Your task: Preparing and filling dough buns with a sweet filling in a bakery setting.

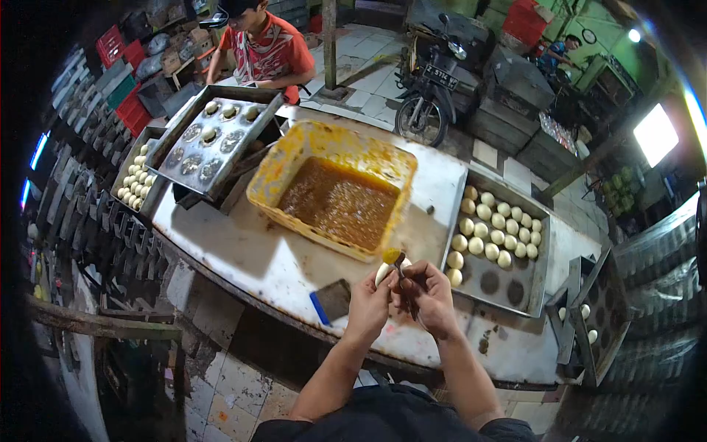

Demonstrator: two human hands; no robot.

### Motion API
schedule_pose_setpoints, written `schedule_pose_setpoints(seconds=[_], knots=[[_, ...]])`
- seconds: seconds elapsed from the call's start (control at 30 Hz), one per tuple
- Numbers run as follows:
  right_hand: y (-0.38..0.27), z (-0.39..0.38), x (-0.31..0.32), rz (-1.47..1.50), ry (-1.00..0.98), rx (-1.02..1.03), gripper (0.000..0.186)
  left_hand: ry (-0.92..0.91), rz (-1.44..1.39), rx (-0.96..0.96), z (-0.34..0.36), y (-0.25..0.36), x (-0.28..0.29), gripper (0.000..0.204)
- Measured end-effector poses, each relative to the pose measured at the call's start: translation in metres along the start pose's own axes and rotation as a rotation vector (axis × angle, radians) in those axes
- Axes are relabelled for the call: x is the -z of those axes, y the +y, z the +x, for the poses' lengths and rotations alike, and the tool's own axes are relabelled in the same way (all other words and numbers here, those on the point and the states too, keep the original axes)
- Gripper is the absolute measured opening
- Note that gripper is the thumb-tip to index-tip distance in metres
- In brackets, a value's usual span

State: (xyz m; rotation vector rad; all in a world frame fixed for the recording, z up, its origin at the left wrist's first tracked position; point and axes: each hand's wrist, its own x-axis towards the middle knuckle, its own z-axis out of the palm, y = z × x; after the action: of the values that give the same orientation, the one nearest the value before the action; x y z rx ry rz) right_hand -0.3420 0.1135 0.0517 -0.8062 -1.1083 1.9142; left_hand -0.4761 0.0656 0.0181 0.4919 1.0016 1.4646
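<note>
In front of me, over the table's near side, my left hand [370, 300] is closed around a piece of white dough [382, 275]. A dab of yellow-brown filling [390, 255] shows on top of the dough. My right hand [430, 298] grips a spoon [401, 261], its dark end touching or nearly touching the filling. Both hands are close together, so part of the dough is hidden by the fingers. Just beyond them stands a yellow tub [317, 234] holding wet brown filling [335, 200]. To the right, a metal tray [536, 295] carries rows of round dough balls [498, 237].
A blue-edged scraper [322, 307] lies left of my hands on the white table [243, 276]. Stacked trays [221, 132] with dough balls stand at the far left, another tray [600, 324] at the right edge. A person in red [269, 55] works across the table; a motorcycle [431, 92] is behind.
</note>
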Motion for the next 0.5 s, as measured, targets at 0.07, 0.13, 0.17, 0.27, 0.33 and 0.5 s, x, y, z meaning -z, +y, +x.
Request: schedule_pose_setpoints(seconds=[0.07,0.13,0.17,0.27,0.33,0.5], knots=[[0.008,-0.032,0.034,-0.033,0.078,0.015,0.014,0.072,-0.059,0.162,-0.009,-0.017,-0.027,0.020],[0.021,-0.059,0.066,-0.290,0.126,0.103,0.011,0.114,-0.111,0.210,-0.018,-0.052,-0.029,0.033],[0.021,-0.070,0.073,-0.274,0.157,0.125,0.010,0.086,-0.161,0.228,-0.024,-0.061,-0.032,0.039],[0.040,-0.106,0.113,-0.570,0.259,0.315,0.009,0.076,-0.225,0.272,-0.047,-0.067,-0.068,0.048],[0.054,-0.128,0.129,-0.659,0.314,0.343,0.010,0.106,-0.237,0.276,-0.059,-0.077,-0.076,0.051],[0.090,-0.164,0.198,-1.001,0.431,0.311,0.007,0.056,-0.330,0.164,-0.067,-0.111,-0.057,0.049]])
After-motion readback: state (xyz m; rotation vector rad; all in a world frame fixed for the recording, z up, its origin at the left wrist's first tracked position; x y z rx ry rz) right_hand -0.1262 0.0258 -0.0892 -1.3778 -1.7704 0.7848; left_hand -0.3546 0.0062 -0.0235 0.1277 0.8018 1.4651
